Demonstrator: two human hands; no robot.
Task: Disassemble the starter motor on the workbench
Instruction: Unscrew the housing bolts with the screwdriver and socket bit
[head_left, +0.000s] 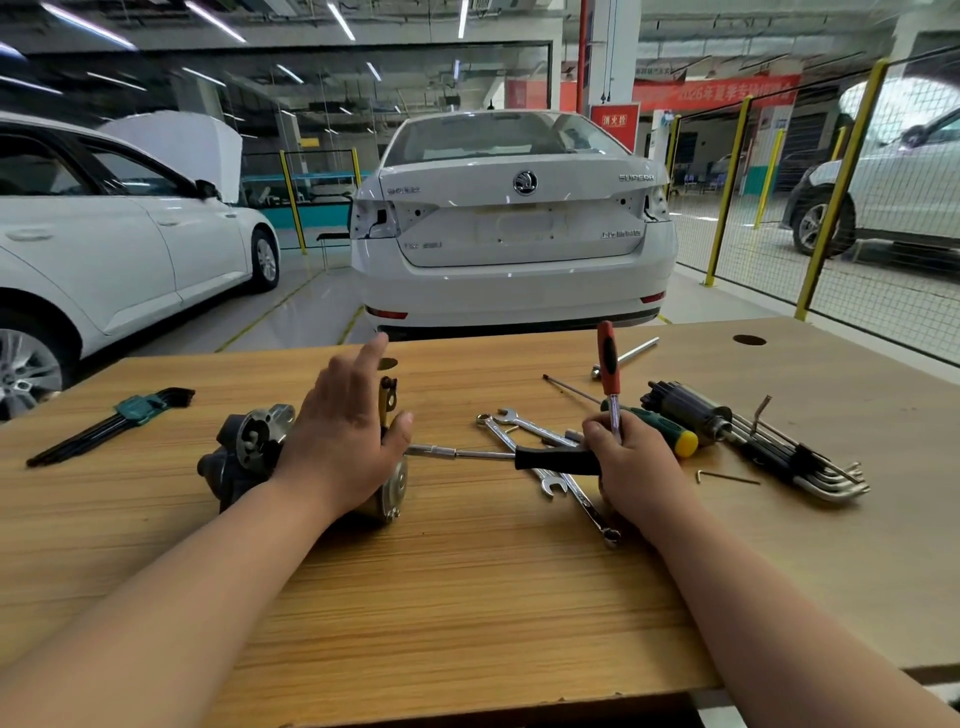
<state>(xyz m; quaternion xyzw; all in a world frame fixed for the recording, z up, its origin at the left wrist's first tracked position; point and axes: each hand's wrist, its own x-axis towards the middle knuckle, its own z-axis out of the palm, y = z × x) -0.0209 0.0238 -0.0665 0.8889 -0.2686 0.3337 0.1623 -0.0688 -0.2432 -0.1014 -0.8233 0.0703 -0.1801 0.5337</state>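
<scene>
The starter motor (244, 457) lies on its side on the wooden workbench (467, 597), left of centre. My left hand (343, 441) rests on top of it, fingers straight and raised toward the far edge. My right hand (636, 467) holds two tools: a black-handled driver (556, 460) whose metal shaft points left at the motor's end plate (395, 488), and a red-handled screwdriver (609, 371) standing upright between the fingers. The removed armature (685, 408) lies to the right.
Two spanners (524, 431) lie crossed under the black-handled driver. A green-and-yellow screwdriver (665, 428), loose hex keys (810, 462) and a thin rod sit at the right. A green-holder hex key set (114, 423) lies far left. A white car (514, 228) stands beyond the bench.
</scene>
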